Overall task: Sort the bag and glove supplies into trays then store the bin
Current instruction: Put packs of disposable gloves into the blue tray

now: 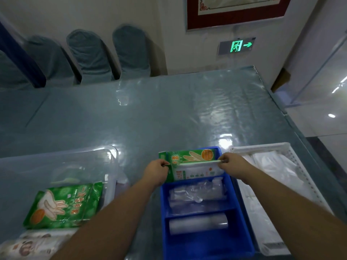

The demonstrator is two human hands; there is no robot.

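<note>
Both my hands hold a green-and-white glove packet (189,164) by its ends, over the far end of the blue tray (242,231). My left hand (156,170) pinches the packet's left end and my right hand (230,162) pinches its right end. The blue tray has a divider; clear plastic bags (195,194) lie in its far compartment and a roll of clear bags (197,225) in the near one. A clear bin (110,156) at the left holds another green glove packet (63,205) and printed packets (28,246).
A white perforated tray (293,158) with white bags stands right of the blue tray, close to the table's right edge. The table (150,113) has a glossy plastic cover. Covered chairs (129,51) line the far side.
</note>
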